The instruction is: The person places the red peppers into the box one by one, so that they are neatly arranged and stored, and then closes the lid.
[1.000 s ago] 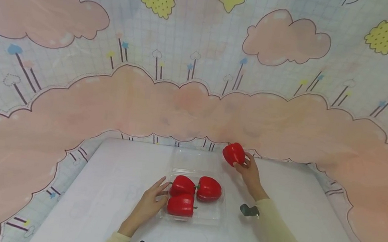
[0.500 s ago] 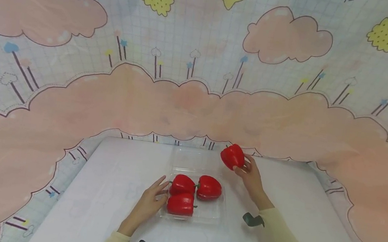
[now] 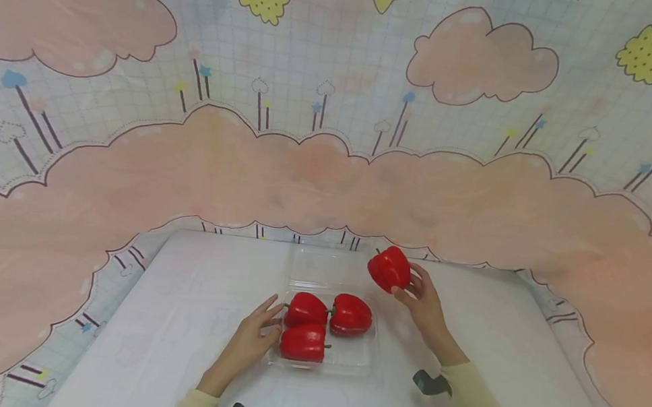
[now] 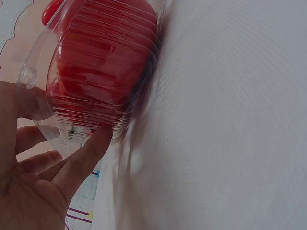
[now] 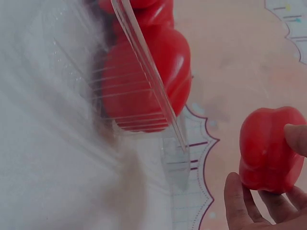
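My right hand [image 3: 425, 304] grips a red bell pepper [image 3: 389, 269], raised behind and right of the peppers in the container. In the right wrist view this bell pepper [image 5: 271, 146] sits between the thumb and fingertips. A clear plastic container [image 3: 342, 367] stands on the table, its lid folded open towards the back. Three red bell peppers are inside: a back-left pepper [image 3: 305, 311], a front-left pepper [image 3: 304, 342] and a right pepper [image 3: 351, 315]. At the container's left side my left hand [image 3: 251, 340] holds its edge; the left wrist view shows a fingertip [image 4: 103, 136] against the ribbed wall.
The white table [image 3: 193, 289] extends around the container. The clear lid [image 3: 324, 270] lies back near the table's far edge. Behind it hangs a cloth [image 3: 280, 177] printed with clouds. Dark wrist-camera mounts [image 3: 432, 383] show at both wrists.
My right hand has brought the bell pepper slightly left and nearer, tilting it so its stem points up more. The left hand stays at the container. The head view has shifted slightly.
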Tool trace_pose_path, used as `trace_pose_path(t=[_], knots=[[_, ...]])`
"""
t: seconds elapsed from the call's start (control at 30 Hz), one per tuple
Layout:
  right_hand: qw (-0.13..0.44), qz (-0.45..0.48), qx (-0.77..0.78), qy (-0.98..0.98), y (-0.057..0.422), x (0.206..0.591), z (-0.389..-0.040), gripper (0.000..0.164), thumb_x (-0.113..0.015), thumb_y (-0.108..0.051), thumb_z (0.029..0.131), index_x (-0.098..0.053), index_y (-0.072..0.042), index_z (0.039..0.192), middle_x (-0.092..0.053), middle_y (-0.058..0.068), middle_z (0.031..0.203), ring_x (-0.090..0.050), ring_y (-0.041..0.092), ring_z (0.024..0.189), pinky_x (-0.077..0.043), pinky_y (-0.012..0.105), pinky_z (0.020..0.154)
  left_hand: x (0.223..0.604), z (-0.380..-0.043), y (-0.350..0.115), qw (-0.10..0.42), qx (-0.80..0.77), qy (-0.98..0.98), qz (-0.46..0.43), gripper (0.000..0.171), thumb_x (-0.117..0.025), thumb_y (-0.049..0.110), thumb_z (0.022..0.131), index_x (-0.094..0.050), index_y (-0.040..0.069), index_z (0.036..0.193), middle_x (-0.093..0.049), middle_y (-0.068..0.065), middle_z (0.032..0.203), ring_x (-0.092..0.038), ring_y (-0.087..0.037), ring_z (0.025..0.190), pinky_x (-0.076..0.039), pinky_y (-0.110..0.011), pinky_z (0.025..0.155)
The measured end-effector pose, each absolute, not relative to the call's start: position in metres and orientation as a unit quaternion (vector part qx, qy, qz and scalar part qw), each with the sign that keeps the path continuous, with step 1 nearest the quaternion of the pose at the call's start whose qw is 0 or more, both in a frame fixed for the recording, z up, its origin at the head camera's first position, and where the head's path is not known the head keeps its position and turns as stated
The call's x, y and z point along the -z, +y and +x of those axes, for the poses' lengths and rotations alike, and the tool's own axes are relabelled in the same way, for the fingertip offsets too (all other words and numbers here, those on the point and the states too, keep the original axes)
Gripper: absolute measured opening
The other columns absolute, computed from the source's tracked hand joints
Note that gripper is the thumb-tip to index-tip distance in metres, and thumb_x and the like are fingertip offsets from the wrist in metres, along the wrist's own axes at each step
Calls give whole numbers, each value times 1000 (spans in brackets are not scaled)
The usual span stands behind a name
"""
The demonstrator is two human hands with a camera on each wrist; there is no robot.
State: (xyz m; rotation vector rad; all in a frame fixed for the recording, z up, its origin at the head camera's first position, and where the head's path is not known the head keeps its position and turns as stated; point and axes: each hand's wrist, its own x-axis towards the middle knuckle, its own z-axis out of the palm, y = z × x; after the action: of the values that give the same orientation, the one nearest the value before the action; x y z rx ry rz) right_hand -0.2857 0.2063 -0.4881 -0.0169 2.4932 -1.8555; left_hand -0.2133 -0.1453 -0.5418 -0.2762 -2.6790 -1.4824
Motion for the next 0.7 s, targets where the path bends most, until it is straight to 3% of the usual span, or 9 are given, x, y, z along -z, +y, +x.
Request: trace_pose_path(t=[0.7], knots=[[26,-40,607,794,201,492,-255,74,-74,-29,87,-32,-25,149,-42,7,154,-45,32,138,-51,44,105,541,-212,-145,38,475,-874,-90,50,-61,5,91,-52,3,141,-38,-13,157,-65,-35,118,-60,-40,86]])
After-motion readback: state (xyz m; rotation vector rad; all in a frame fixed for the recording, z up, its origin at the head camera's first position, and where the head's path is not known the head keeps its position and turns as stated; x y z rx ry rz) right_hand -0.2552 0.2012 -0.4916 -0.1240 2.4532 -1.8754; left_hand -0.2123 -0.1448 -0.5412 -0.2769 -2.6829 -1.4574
